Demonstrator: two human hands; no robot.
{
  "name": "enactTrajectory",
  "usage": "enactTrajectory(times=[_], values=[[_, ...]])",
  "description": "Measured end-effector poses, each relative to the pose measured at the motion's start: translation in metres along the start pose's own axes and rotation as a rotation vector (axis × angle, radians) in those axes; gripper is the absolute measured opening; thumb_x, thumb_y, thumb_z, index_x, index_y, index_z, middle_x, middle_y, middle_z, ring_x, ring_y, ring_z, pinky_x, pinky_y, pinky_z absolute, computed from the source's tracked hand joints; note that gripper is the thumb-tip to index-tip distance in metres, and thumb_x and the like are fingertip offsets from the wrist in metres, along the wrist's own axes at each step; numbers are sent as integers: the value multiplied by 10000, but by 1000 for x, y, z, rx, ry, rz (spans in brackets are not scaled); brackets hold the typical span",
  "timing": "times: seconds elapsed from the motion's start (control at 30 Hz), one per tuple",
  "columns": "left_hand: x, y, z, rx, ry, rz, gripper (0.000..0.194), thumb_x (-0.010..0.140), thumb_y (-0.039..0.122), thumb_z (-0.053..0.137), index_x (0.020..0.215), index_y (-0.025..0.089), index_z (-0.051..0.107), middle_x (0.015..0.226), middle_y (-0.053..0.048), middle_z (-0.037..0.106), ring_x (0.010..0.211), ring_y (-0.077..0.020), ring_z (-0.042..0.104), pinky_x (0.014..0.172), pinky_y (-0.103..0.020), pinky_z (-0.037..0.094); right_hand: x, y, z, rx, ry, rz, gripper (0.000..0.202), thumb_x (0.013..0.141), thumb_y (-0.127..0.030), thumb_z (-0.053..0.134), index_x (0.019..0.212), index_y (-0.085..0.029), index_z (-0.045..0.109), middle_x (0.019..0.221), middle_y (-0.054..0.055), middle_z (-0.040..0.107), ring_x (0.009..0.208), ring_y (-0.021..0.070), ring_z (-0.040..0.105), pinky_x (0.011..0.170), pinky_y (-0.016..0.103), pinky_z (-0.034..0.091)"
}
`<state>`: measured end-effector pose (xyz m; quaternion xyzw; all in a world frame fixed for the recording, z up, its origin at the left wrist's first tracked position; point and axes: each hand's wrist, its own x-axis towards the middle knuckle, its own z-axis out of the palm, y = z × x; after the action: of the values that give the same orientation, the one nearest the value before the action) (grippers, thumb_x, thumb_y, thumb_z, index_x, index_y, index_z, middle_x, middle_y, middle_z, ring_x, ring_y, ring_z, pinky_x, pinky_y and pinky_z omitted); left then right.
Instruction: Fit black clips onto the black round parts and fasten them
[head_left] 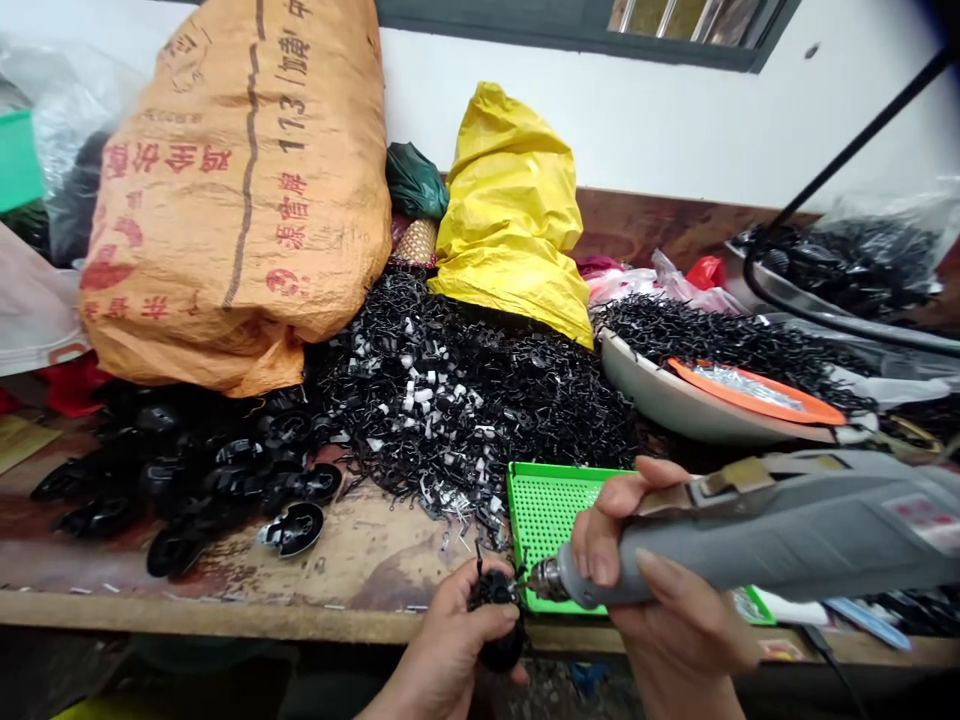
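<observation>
Near the table's front edge, my left hand (457, 635) is closed around a small black plastic part (499, 610). My right hand (660, 600) grips a grey power screwdriver (780, 530), held nearly level. Its metal tip (546, 580) points left and meets or almost meets the black part; the exact contact is too small to tell. Behind the tool lies a green perforated tray (555, 500), partly hidden by my right hand. To the left of my hands, a round black piece with a shiny face (292, 528) rests on the wooden table (360, 570).
Black assemblies (232, 460) lie at left below a large orange sack (247, 190). Small black and white parts (427, 390) are heaped beneath a yellow bag (510, 210). At right, a white basin (660, 395) holds black pieces and an orange dish (814, 408). A black cable (840, 110) arches above.
</observation>
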<state>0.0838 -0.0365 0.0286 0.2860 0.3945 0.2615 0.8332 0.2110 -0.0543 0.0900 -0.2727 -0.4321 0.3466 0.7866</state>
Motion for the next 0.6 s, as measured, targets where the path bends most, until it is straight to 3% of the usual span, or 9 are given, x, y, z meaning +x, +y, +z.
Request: enactTrajectory(times=[0.17,0.43,0.6], values=[[6,-3,-5,10,-21,-7,230,537,152,574,756,177,509,621,19,496,520,-118,462,405,-227,390,-7,8,10,7,-15,45,351,683,-209,539,1020,-256,450,811,-5,512,444,80,477,403,265,390],[7,-7,-5,36,-35,6,220,544,171,572,750,177,495,574,21,470,519,-124,444,389,-217,375,-10,16,9,-75,-83,83,342,715,-206,530,1034,-273,427,791,0,502,472,88,485,432,272,412],[8,-13,-6,54,-59,11,225,527,188,609,706,185,472,527,46,435,472,-116,441,388,-225,377,-17,11,7,-134,-239,54,244,724,-184,504,945,-272,451,648,-25,477,456,102,492,408,264,424]])
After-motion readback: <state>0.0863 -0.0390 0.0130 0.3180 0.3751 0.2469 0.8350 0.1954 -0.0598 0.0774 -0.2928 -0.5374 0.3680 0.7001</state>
